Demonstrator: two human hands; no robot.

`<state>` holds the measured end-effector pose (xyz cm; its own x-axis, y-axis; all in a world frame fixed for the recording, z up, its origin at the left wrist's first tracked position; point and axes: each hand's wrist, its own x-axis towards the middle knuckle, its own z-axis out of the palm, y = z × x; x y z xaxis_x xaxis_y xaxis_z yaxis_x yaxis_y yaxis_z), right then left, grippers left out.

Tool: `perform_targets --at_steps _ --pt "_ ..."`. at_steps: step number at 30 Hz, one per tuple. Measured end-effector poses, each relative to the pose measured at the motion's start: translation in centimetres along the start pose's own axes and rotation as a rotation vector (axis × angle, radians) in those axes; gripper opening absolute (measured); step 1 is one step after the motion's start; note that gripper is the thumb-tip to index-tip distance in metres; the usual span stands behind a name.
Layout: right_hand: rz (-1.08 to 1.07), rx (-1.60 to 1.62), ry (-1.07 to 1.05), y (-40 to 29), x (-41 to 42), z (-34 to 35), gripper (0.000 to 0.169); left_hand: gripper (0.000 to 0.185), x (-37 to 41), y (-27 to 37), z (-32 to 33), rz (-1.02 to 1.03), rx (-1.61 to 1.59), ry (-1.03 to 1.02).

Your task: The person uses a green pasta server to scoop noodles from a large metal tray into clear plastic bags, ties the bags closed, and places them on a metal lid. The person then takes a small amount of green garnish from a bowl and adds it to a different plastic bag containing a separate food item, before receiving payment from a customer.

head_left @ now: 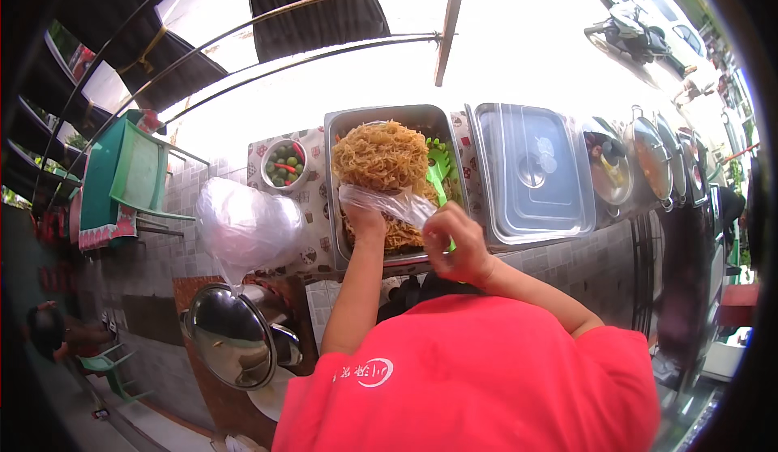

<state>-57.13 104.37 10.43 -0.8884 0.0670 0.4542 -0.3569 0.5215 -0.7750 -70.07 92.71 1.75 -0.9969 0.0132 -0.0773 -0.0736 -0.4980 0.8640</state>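
Note:
A heap of cooked thin noodles (pixel 383 154) rises above a rectangular metal food pan (pixel 331 178), which holds more noodles. My left hand (pixel 364 216) is under the near side of the heap, its fingers mostly hidden by clear plastic and food; what bears the heap is hardly visible. My right hand (pixel 456 239) pinches the bunched end of a clear plastic bag (pixel 395 204) that stretches across from my left hand. Beside the heap, a green plastic pasta server (pixel 437 169) lies in the pan, its handle running down behind my right hand.
Left of the pan are a white bowl of small green citrus fruits and red chillies (pixel 284 164) and a bundle of clear plastic bags (pixel 249 224). A lidded metal pan (pixel 535 172) and several pots stand to the right. A large lidded pot (pixel 231 336) sits at the lower left.

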Motion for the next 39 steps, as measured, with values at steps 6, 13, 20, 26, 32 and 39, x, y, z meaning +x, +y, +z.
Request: perform_targets --at_steps 6,13,20,26,32,39 --pt "0.203 -0.197 -0.118 0.6 -0.1 4.3 0.033 0.034 -0.7 -0.5 -0.3 -0.005 0.043 -0.084" --pt "0.418 -0.222 0.058 1.6 0.1 3.2 0.033 0.042 -0.6 -1.4 0.4 -0.038 -0.004 0.073" --pt "0.360 0.233 0.247 2.2 1.0 5.7 0.013 0.046 -1.1 -1.2 0.6 0.031 0.051 -0.034" --pt "0.922 0.765 0.233 2.8 1.7 5.0 0.021 0.051 -1.1 -1.7 0.3 0.128 0.192 -0.055" --pt "0.919 0.935 0.385 2.3 2.9 4.6 0.022 0.050 -1.9 -1.6 1.0 0.000 -0.078 -0.052" --pt "0.880 0.963 0.399 3.4 3.8 4.5 0.019 0.039 -2.1 -0.6 1.7 -0.015 -0.113 -0.073"
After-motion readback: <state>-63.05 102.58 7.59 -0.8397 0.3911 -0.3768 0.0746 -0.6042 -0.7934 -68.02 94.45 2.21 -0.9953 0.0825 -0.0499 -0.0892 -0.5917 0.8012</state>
